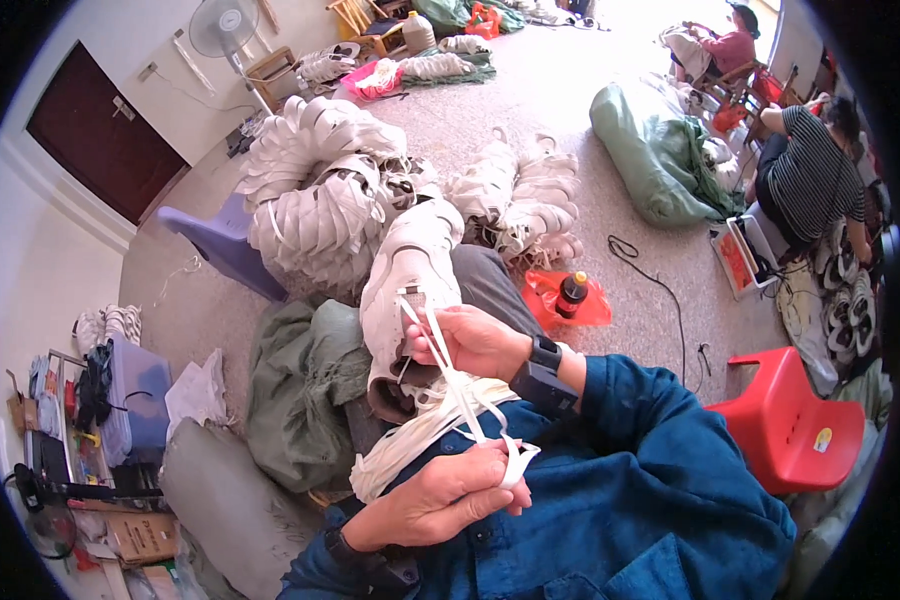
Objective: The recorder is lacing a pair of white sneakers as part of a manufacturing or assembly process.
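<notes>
**A:** What are the person's hands doing?

**B:** The right hand (475, 340), with a dark watch (542, 372) on its wrist, is closed around the side of a white sneaker (407, 290) that rests on the lap, toe pointing away. Its fingers pinch a white lace (440, 350) against the shoe's upper edge. The left hand (440, 500), lower in the frame and close to the chest, is curled shut on the other end of the same lace, which runs taut between the two hands. Both sleeves are dark blue.

**B:** Under the shoe, a bundle of loose white laces (410, 440) lies across the lap.

**A:** And around the lap?

**B:** Just left of the knees sits a crumpled green cloth sack (300, 390). Beyond the shoe, on the floor, a large heap of white sneakers (330, 190) leans over a lavender plastic stool (220, 245), with a smaller heap (520, 200) just right of it. Near the right knee a dark bottle with a yellow cap (571, 295) stands on a red bag. A red plastic stool (790, 420) is at the right.

**A:** Anyone else?

**B:** Yes. At the far right a person in a striped shirt (810, 175) sits bent over more shoes, and farther back another in pink (725, 45); what their hands hold is too small to tell. A standing fan (225, 30) is by the far wall, next to a dark door (100, 140).
</notes>
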Demonstrator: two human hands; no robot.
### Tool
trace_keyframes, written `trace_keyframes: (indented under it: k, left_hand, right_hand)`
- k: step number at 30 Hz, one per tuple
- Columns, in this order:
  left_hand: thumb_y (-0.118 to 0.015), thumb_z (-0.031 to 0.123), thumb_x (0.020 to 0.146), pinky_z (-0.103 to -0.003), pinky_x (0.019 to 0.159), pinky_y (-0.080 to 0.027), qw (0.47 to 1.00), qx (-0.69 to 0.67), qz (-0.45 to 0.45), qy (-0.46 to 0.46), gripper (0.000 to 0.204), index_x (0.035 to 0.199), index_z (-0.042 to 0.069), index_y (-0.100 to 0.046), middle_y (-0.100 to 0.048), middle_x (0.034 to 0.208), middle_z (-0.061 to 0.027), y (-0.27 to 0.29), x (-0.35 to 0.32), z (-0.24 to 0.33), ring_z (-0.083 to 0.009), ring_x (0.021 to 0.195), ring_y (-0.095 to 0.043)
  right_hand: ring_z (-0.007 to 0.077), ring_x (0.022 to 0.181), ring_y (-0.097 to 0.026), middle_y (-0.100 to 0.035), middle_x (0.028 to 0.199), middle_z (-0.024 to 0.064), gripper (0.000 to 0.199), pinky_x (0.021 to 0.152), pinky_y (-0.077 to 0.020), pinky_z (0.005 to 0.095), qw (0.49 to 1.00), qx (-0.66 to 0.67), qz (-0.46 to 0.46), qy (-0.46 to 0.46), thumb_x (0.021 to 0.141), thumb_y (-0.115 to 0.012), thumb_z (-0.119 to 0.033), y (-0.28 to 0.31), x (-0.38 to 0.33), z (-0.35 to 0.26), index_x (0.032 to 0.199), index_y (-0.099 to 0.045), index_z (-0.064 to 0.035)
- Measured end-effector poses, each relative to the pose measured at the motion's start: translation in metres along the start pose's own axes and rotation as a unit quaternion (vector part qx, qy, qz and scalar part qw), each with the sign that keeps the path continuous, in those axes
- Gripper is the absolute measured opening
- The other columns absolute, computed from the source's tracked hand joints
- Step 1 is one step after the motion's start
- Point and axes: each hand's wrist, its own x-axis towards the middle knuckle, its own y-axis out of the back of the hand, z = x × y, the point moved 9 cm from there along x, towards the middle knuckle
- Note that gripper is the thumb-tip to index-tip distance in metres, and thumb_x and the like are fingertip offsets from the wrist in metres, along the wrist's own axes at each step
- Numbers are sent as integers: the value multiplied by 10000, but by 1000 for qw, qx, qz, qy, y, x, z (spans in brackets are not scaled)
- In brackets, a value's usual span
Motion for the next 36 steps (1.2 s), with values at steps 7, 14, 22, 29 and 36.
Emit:
trace_keyframes:
  k: [7,14,22,29,36]
  left_hand:
    - [-492,169,1047,-302,886,-468,991,-79,98,45,256,1061,-31,-651,-658,940,-67,33,-30,-15,-142,887,-619]
    - [-497,170,1045,-280,843,-475,997,-26,40,66,243,1053,-21,-647,-658,909,-66,19,-22,-28,-144,871,-620]
    - [-504,176,1042,-272,811,-479,993,-39,85,76,244,1035,-21,-649,-654,906,-67,30,-35,-29,-145,870,-620]
    - [-488,185,1048,-285,848,-463,992,-23,56,110,263,1018,-24,-645,-652,871,-74,17,-29,-36,-166,841,-620]
    - [-519,178,1031,-330,931,-482,987,-12,48,152,241,1044,-24,-651,-655,939,-87,25,-32,-40,-168,869,-622]
  right_hand:
    - [171,761,-657,-671,997,112,156,787,-590,358,991,-98,85,33,1004,-532,-87,9,-16,-9,1139,-500,-16]
    - [170,756,-664,-678,1007,121,197,766,-597,346,985,-101,115,74,993,-554,-76,20,-17,-7,1176,-484,-57]
    - [164,752,-659,-679,1030,127,256,721,-590,337,968,-179,132,120,1000,-561,-119,22,-22,-16,1235,-488,-50]
    - [168,721,-656,-677,1029,119,419,691,-585,333,964,-225,89,112,1027,-497,-174,-4,-22,-17,1398,-403,-4]
    - [111,619,-606,-624,789,18,150,565,-519,274,959,-272,81,-20,992,-602,-204,6,-8,-14,987,-564,-59]
